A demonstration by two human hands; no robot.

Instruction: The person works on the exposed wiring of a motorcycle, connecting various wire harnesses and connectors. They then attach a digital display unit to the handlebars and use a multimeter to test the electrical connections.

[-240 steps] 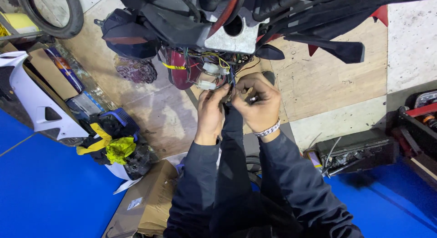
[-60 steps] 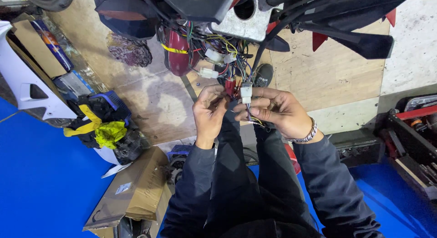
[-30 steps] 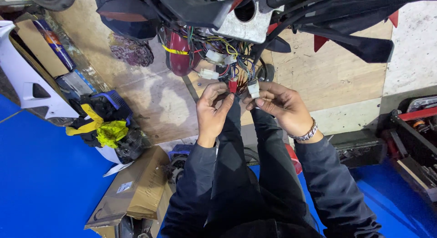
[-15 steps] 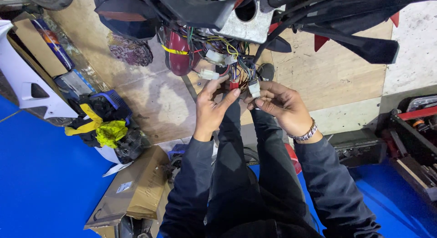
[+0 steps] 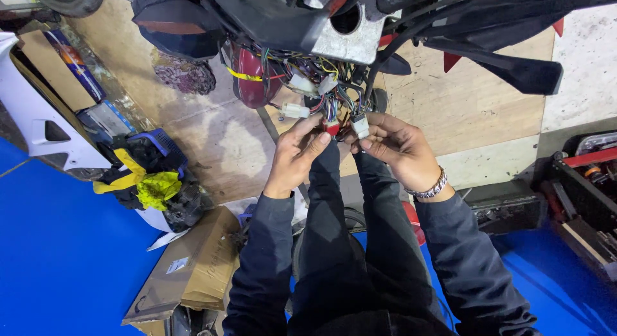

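Both hands work under the wire bundle — left hand pinching a red connector, right hand closed on a white connector. Each plug stands lengthwise, wires leading up into the loom.

Above both hands, the wire bundle and the metal bracket crowd the way upward. Bare wooden floor lies open to the right; a cardboard box sits lower left.
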